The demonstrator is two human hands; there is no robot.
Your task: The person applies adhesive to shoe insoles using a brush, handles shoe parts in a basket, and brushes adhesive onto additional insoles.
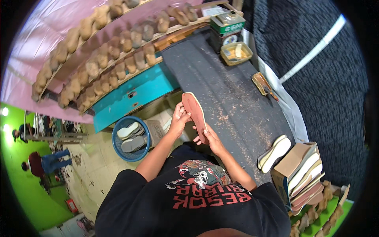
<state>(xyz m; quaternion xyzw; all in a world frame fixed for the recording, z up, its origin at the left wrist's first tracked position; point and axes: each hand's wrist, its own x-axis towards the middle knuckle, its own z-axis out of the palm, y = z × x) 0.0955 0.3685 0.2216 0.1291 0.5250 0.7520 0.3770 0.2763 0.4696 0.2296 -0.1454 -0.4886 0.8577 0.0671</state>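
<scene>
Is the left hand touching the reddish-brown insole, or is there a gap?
Touching. The head view shows the left hand with its fingers pressed on the edge of the reddish-brown insole; the right hand grips its lower end.

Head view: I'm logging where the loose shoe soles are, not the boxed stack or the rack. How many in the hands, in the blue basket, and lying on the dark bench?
Reddish-brown sole held in left hand and right hand: 1
Grey soles in blue basket: 2
Pale soles on dark bench: 2
Total: 5
</scene>
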